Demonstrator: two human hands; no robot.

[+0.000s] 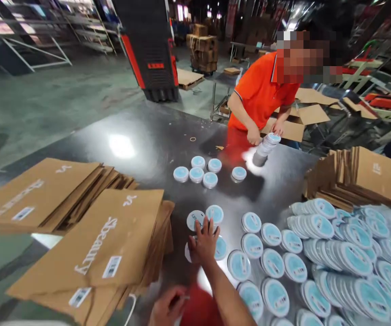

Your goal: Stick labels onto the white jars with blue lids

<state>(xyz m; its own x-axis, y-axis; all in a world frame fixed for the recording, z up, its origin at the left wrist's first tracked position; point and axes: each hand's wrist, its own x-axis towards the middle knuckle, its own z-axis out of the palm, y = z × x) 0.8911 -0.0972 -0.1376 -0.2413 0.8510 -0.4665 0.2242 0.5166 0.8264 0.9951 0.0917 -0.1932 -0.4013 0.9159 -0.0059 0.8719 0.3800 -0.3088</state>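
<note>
My right hand (205, 242) reaches over the dark metal table with its fingers spread, resting on a small group of round pieces. Under and around it are a white printed disc (194, 221), a round container with a light-blue top (215, 214) and another blue-topped container (220, 247); a second white disc (188, 251) is partly covered by the hand. Low in the picture, my left hand (169, 306) is held near my body with curled fingers, closed at the tips. Whatever is between them is too small to make out.
Stacks of printed brown cardboard (114, 235) lie at left; more cardboard (382, 176) stands at right. Many blue-topped containers (273, 262) fill the right side, with several (196, 174) farther back. Across the table, a person in an orange shirt (259, 86) handles a stack of containers (266, 147).
</note>
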